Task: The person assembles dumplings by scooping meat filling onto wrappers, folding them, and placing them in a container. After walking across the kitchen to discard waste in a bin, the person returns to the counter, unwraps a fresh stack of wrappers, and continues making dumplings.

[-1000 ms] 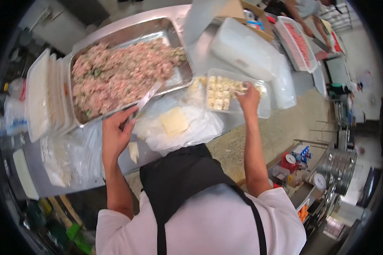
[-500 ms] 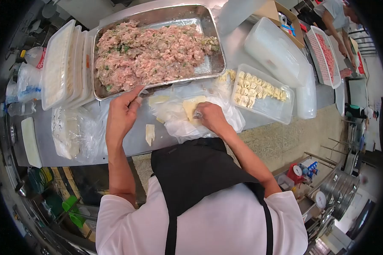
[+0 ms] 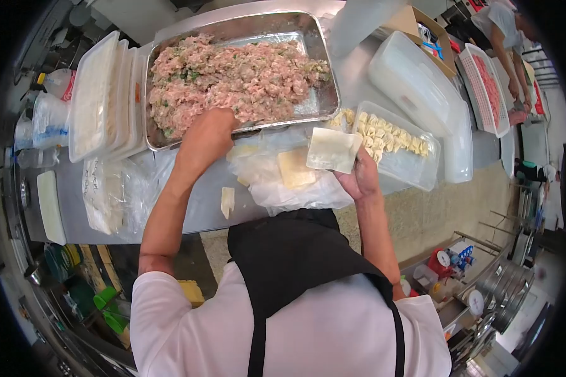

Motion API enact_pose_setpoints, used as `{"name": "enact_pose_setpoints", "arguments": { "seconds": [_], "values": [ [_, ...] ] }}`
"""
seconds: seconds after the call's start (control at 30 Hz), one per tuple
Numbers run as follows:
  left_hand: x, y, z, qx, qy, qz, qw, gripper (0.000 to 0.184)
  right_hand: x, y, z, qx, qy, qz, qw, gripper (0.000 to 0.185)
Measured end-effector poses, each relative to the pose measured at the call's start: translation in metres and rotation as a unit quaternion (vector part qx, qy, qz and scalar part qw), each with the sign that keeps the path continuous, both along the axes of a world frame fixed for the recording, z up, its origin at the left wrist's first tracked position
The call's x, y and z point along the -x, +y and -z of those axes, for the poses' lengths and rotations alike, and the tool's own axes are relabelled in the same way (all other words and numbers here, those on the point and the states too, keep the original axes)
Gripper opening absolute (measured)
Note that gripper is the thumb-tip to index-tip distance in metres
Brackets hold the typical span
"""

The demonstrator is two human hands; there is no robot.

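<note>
My left hand is closed at the near edge of a metal tray of minced meat; what its fingers grip is hidden. A square dough wrapper lies flat on the fingers of my right hand, held up beside a clear plastic box. Rows of folded dumplings fill part of that box. Between my hands, a stack of yellowish wrappers rests on white plastic.
Stacked lidded containers stand left of the tray. Translucent lids lie at the right, near a cardboard box and a basket of red meat. A co-worker's hands are beyond. A dough scrap lies near the front edge.
My right hand has lifted a wrapper from the stack and moved right with it. My left hand has moved right and forward, over the tray's near edge. The whole view has shifted slightly.
</note>
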State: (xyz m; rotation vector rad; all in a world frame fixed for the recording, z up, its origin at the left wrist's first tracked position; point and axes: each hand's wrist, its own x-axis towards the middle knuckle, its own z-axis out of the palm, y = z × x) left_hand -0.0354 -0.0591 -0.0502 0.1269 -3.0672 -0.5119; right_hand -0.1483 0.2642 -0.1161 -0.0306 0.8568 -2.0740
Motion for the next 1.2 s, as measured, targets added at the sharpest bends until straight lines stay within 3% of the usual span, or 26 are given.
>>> {"name": "enact_pose_setpoints", "arguments": {
  "seconds": [0.07,0.1,0.17,0.2,0.27,0.3,0.37,0.47,0.6,0.67,0.77,0.87,1.0,1.07,1.13,1.2],
  "values": [
    [0.008,-0.008,-0.006,-0.051,-0.112,-0.015,0.992,0.013,-0.003,-0.005,-0.002,0.154,-0.108,0.026,0.982,0.049],
    [0.008,-0.008,-0.01,-0.05,-0.112,-0.015,0.992,0.013,-0.004,-0.006,0.001,0.155,-0.108,0.027,0.982,0.049],
    [0.005,-0.008,-0.014,-0.175,0.007,-0.012,0.984,0.016,-0.006,-0.006,0.01,0.142,-0.119,0.043,0.982,0.051],
    [0.006,-0.011,-0.013,-0.176,0.005,-0.01,0.984,0.016,-0.006,-0.007,0.012,0.141,-0.12,0.045,0.982,0.051],
    [0.006,-0.017,-0.009,-0.066,0.05,-0.061,0.995,0.024,-0.009,-0.005,0.014,0.041,-0.057,0.065,0.995,0.05],
    [0.008,-0.017,-0.005,-0.067,0.05,-0.061,0.995,0.024,-0.009,-0.006,0.013,0.041,-0.056,0.065,0.995,0.05],
    [0.011,-0.013,0.004,0.03,-0.042,-0.092,0.994,0.029,-0.009,-0.009,0.009,0.034,-0.044,0.069,0.996,0.05],
    [0.011,0.011,0.004,0.06,-0.06,-0.032,0.996,0.029,-0.007,-0.013,0.006,0.028,-0.054,0.076,0.995,0.049],
    [0.022,-0.007,0.0,-0.046,-0.122,-0.038,0.991,0.024,-0.003,-0.019,0.003,0.004,-0.04,0.084,0.996,0.049],
    [0.022,-0.014,0.005,-0.067,-0.027,-0.064,0.995,0.025,-0.004,-0.021,0.002,-0.008,-0.028,0.109,0.994,0.048],
    [0.027,0.001,-0.009,-0.015,-0.002,-0.054,0.998,0.025,-0.005,-0.023,0.006,-0.004,-0.03,0.105,0.994,0.048],
    [0.034,0.01,0.021,-0.01,-0.069,-0.038,0.997,0.018,-0.004,-0.021,0.006,-0.011,-0.048,0.101,0.994,0.047],
    [0.036,-0.006,0.024,-0.01,-0.074,0.022,0.997,0.02,-0.003,-0.019,0.005,-0.017,-0.042,0.121,0.992,0.048],
    [0.032,-0.013,0.005,-0.16,-0.057,0.036,0.985,0.021,-0.003,-0.022,0.007,-0.007,-0.043,0.136,0.99,0.048],
    [0.025,-0.01,-0.002,-0.199,-0.037,0.051,0.978,0.025,-0.003,-0.029,0.007,-0.005,-0.065,0.15,0.987,0.048],
    [0.017,0.002,-0.011,-0.371,-0.055,-0.029,0.926,0.033,-0.003,-0.04,0.006,-0.003,-0.086,0.167,0.982,0.048]
  ]
}}
